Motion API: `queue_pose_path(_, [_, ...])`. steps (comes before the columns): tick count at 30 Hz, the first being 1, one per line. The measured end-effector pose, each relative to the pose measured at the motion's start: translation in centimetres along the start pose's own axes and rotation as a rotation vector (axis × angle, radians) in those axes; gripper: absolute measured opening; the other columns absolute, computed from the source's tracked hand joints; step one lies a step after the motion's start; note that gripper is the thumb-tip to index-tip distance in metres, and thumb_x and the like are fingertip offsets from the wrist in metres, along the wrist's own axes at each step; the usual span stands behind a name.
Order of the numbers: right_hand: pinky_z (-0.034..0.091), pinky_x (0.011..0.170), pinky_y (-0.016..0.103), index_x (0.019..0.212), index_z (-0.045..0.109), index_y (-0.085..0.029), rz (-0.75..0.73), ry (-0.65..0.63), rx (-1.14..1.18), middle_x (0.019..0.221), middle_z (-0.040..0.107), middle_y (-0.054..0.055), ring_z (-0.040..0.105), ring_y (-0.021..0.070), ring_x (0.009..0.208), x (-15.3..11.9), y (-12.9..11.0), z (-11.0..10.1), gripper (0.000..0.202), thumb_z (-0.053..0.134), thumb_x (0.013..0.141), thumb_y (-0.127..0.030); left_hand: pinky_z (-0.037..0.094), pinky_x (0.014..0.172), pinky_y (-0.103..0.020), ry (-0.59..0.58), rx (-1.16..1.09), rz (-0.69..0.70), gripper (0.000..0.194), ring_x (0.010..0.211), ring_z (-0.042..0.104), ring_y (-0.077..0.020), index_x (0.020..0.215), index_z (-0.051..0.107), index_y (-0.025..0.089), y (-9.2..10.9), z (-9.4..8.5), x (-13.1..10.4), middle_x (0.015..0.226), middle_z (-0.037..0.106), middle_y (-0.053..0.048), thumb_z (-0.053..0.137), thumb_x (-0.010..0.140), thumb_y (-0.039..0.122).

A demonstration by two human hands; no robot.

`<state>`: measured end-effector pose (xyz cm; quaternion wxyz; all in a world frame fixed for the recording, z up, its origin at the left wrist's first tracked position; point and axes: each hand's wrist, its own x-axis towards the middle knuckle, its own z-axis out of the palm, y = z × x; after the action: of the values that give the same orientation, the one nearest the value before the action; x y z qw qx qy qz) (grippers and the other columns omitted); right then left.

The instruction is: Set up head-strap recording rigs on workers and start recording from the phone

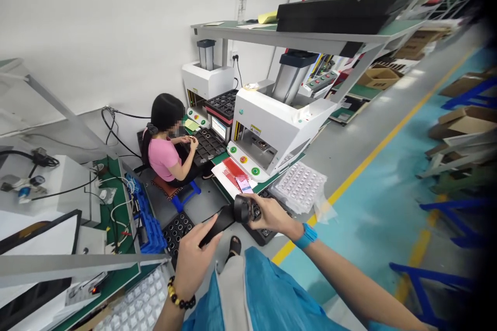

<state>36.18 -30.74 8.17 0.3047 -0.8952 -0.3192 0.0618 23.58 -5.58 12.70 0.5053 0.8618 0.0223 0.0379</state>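
Both hands hold one black object [221,220] in front of my body. It has a long flat part and a thick round end; its exact kind I cannot tell. The fingers of my left hand [196,251] are wrapped round the flat part. At the other side, my right hand [274,215] grips the round end between thumb and fingers. Below and behind the right hand lies a black tray [266,238], partly covered by the hand. Another black tray [178,230] with ring-shaped holes stands on the floor to the left of the held object.
A seated co-worker in a pink top [163,158] handles something small beside a white press machine [205,83]. A second press [267,129] stands nearer. Clear plastic trays [301,186] lie to the right. At left is a green bench [112,207] with cables and blue bins [145,222].
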Motion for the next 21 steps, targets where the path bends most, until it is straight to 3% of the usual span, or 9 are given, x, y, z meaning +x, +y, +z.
queue_pose_path(3, [0.05, 0.076, 0.029, 0.139, 0.046, -0.025, -0.016, 0.049, 0.066, 0.11, 0.071, 0.004, 0.069, 0.0228, 0.088, -0.3, 0.0, 0.1, 0.074, 0.063, 0.067, -0.02, 0.052, 0.075, -0.023, -0.003, -0.007, -0.023, 0.045, 0.093, 0.064, -0.0175, 0.132, 0.063, 0.03, 0.2, -0.5, 0.1, 0.111, 0.07, -0.006, 0.061, 0.089, 0.042])
queue_pose_path(6, [0.053, 0.082, 0.031, 0.139, 0.047, -0.026, -0.029, 0.17, 0.114, 0.122, 0.068, 0.004, 0.069, 0.0242, 0.1, -0.5, -0.5, -0.2, 0.075, 0.064, 0.067, -0.02, 0.052, 0.079, -0.025, 0.029, -0.103, -0.058, 0.043, 0.098, 0.063, -0.0189, 0.126, 0.067, 0.028, -1.2, -1.4, 1.1, 0.12, 0.068, -0.006, 0.065, 0.086, 0.042])
queue_pose_path(9, [0.052, 0.093, 0.034, 0.137, 0.049, -0.028, -0.081, 0.346, 0.156, 0.126, 0.067, 0.003, 0.066, 0.0244, 0.11, -0.2, -2.6, -1.2, 0.072, 0.068, 0.068, -0.024, 0.043, 0.057, -0.02, 0.059, -0.395, -0.191, 0.05, 0.064, 0.053, -0.0094, 0.124, 0.067, 0.023, -4.8, -1.7, 2.3, 0.091, 0.07, -0.002, 0.073, 0.079, 0.044])
queue_pose_path(11, [0.051, 0.097, 0.034, 0.133, 0.053, -0.028, -0.127, 0.404, 0.208, 0.125, 0.067, 0.003, 0.066, 0.0235, 0.112, 0.5, -4.9, -2.0, 0.068, 0.071, 0.068, -0.025, 0.029, 0.047, -0.016, 0.089, -0.731, -0.261, 0.051, 0.052, 0.038, -0.0041, 0.117, 0.069, 0.018, -7.3, -1.1, 3.0, 0.066, 0.058, 0.004, 0.079, 0.073, 0.044])
queue_pose_path(14, [0.051, 0.096, 0.033, 0.129, 0.055, -0.027, -0.163, 0.439, 0.287, 0.124, 0.067, 0.002, 0.066, 0.0219, 0.11, 1.7, -8.6, -2.9, 0.066, 0.073, 0.066, -0.027, 0.026, 0.047, -0.016, 0.079, -1.157, -0.299, 0.033, 0.049, 0.03, -0.0013, 0.089, 0.066, 0.013, -9.8, 0.8, 3.3, 0.062, 0.046, 0.006, 0.08, 0.074, 0.038])
queue_pose_path(17, [0.052, 0.09, 0.033, 0.129, 0.054, -0.027, -0.177, 0.425, 0.3, 0.123, 0.067, 0.002, 0.066, 0.0216, 0.106, 2.7, -11.2, -3.4, 0.066, 0.073, 0.066, -0.029, 0.03, 0.048, -0.018, 0.052, -1.288, -0.303, 0.035, 0.048, 0.026, -0.0016, 0.072, 0.055, 0.014, -10.5, 2.8, 3.3, 0.064, 0.04, 0.007, 0.077, 0.078, 0.041])
queue_pose_path(21, [0.052, 0.085, 0.032, 0.126, 0.054, -0.027, -0.203, 0.371, 0.288, 0.117, 0.068, 0.002, 0.067, 0.0209, 0.101, 3.1, -12.7, -3.4, 0.062, 0.073, 0.067, -0.028, 0.032, 0.047, -0.017, 0.12, -1.348, -0.364, 0.045, 0.049, 0.028, -0.0017, 0.067, 0.049, 0.015, -11.5, 4.2, 3.5, 0.061, 0.039, 0.007, 0.085, 0.068, 0.042])
